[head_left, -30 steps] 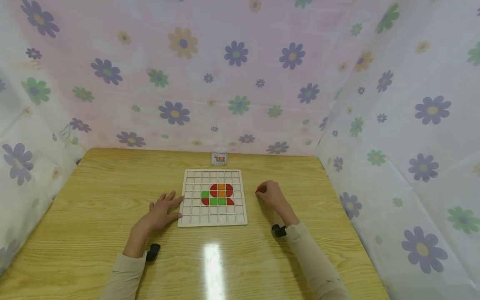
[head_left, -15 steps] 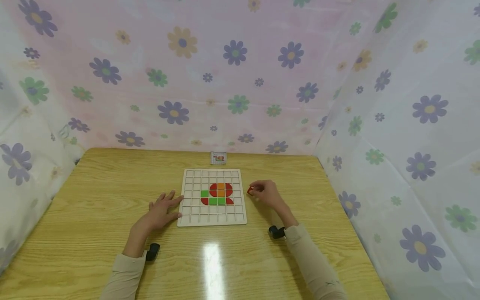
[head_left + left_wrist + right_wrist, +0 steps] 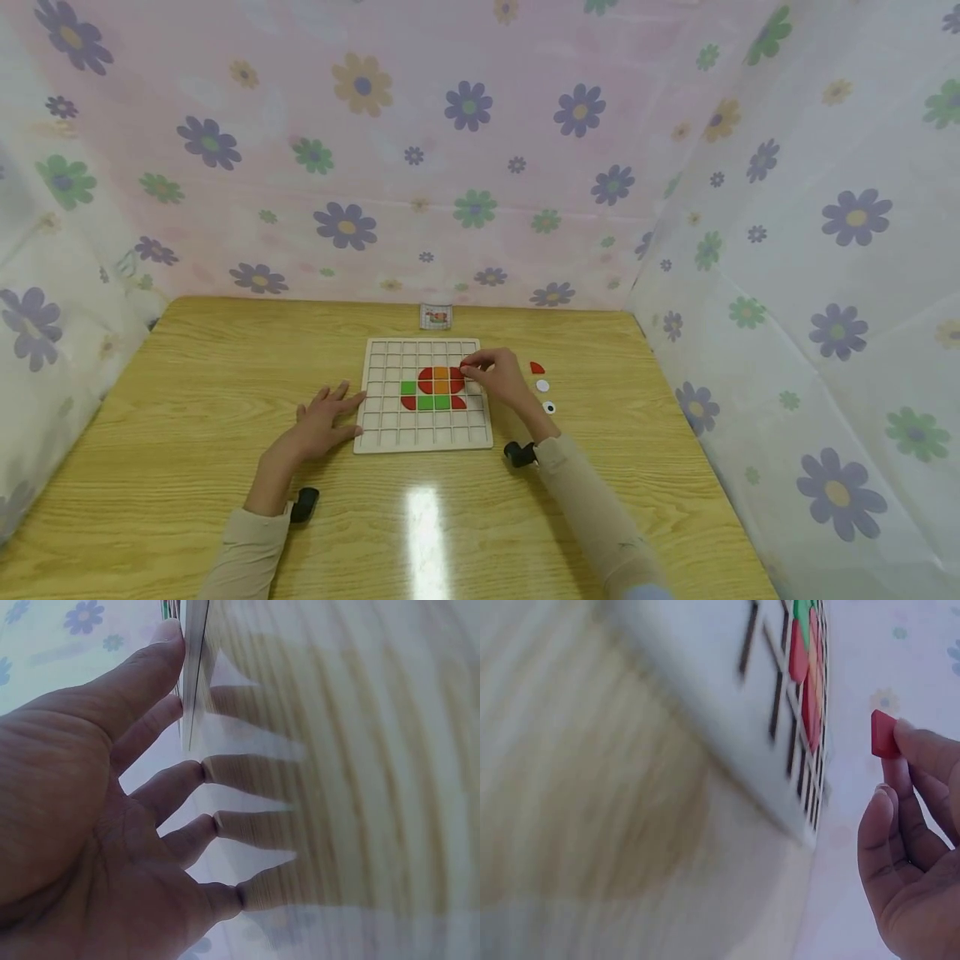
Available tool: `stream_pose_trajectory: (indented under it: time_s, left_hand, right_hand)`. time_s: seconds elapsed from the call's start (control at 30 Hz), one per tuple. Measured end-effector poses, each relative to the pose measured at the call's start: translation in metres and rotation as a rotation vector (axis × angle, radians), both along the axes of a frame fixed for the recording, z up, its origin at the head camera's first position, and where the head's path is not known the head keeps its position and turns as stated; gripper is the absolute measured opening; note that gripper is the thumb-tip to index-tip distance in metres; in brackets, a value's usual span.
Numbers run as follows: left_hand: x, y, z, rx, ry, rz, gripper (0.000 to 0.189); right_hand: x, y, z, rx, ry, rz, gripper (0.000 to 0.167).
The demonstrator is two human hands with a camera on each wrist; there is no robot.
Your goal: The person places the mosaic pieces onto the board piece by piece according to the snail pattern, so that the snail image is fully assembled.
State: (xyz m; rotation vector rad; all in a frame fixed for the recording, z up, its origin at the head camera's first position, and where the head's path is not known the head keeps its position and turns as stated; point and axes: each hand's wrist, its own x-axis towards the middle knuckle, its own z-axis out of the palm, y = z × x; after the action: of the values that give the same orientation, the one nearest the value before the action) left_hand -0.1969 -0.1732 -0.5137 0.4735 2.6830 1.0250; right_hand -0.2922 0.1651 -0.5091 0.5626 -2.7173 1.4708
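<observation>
In the head view a pale square grid board (image 3: 381, 437) lies on the table, with green squares (image 3: 425, 402), orange squares (image 3: 442, 380) and rounded red pieces (image 3: 408, 403) set in its cells. Thumb and fingertips of my right hand (image 3: 501, 380) pinch a small red piece (image 3: 883, 735) over the board's right side. In the right wrist view this piece shows a flat face and thick edge; the fingers hide the rest. My left hand (image 3: 322, 425) rests spread on the table, with thumb and index finger touching the board's left edge.
Right of the board lie a loose red quarter-round piece (image 3: 537, 367), a white disc (image 3: 543, 386) and a white disc with a black dot (image 3: 550, 407). A small picture card (image 3: 436, 317) stands behind the board. Flowered cloth (image 3: 472, 208) closes off the table's back and sides.
My right hand has moved left from beside the board to over its right part, carrying the red piece. The loose pieces it covered now show. My left hand stays put.
</observation>
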Motion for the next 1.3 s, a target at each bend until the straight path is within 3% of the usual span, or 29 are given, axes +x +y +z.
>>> stream_pose_trajectory:
  time_s: [0.2, 0.63, 1.3]
  left_hand:
    - [0.0, 0.0, -0.001, -0.002, -0.001, 0.003, 0.062]
    - [0.0, 0.001, -0.001, -0.014, 0.002, 0.014, 0.062]
    - [-0.001, 0.001, -0.001, -0.02, 0.002, 0.016, 0.062]
  right_hand:
    - [-0.006, -0.028, 0.003, 0.015, -0.001, 0.006, 0.009]
    - [-0.016, -0.082, -0.005, 0.081, -0.074, 0.061, 0.01]
    - [-0.023, -0.092, -0.011, 0.209, -0.101, 0.133, 0.008]
